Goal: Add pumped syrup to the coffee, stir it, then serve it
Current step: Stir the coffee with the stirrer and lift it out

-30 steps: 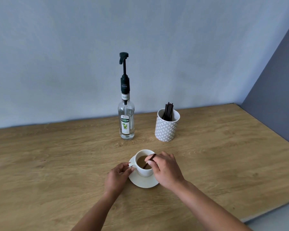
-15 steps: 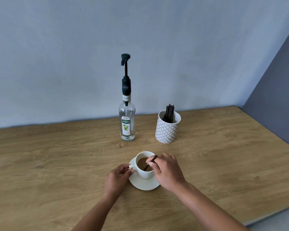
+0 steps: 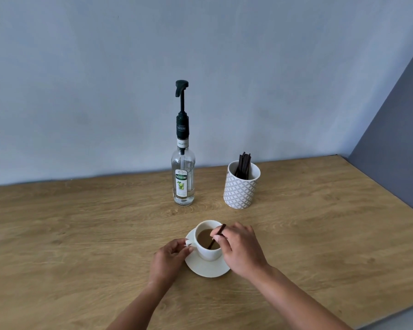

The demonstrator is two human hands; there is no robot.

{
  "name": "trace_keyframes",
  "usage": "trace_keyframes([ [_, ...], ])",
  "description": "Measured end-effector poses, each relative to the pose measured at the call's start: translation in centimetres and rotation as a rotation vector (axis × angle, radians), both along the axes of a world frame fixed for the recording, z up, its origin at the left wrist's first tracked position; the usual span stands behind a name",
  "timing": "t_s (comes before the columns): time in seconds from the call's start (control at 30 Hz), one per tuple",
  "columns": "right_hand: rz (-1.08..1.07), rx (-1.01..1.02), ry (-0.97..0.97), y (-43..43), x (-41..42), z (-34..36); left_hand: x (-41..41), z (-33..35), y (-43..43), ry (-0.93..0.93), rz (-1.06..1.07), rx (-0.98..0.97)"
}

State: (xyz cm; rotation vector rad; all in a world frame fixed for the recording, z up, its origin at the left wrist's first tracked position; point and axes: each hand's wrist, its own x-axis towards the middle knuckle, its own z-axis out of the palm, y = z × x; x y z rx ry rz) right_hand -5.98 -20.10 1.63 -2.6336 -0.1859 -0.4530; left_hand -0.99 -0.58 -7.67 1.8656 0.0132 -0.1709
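Note:
A white cup (image 3: 209, 252) of light brown coffee (image 3: 204, 235) stands on a white saucer (image 3: 206, 269) near the table's front middle. My left hand (image 3: 168, 258) pinches the cup's handle on its left side. My right hand (image 3: 242, 250) holds a dark stir stick (image 3: 217, 236) whose lower end dips into the coffee. Behind the cup stands a clear glass syrup bottle (image 3: 183, 179) with a tall black pump (image 3: 181, 91), upright and untouched.
A white patterned holder (image 3: 241, 189) with several dark stir sticks (image 3: 243, 165) stands right of the bottle. The wooden table (image 3: 69, 234) meets a pale wall behind and a grey wall at the right. The table's front right edge shows near my right forearm.
The stick has shifted slightly inside the cup, with my right hand turning a little. My left hand stays on the handle. The view has tilted slightly.

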Motion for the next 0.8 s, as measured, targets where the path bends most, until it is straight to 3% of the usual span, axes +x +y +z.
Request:
trace_keyframes([
  [0.23,-0.052,-0.075,0.005,-0.61,0.13,-0.11,0.07,0.06,0.12,-0.001,-0.009,0.024],
  [0.53,0.001,-0.012,0.067,-0.34,0.32,0.01,0.00,0.06,-0.01,-0.001,0.010,0.049],
  [0.8,-0.046,-0.091,-0.021,-0.92,-0.15,0.42,0.13,-0.04,-0.18,0.014,0.027,0.048],
])
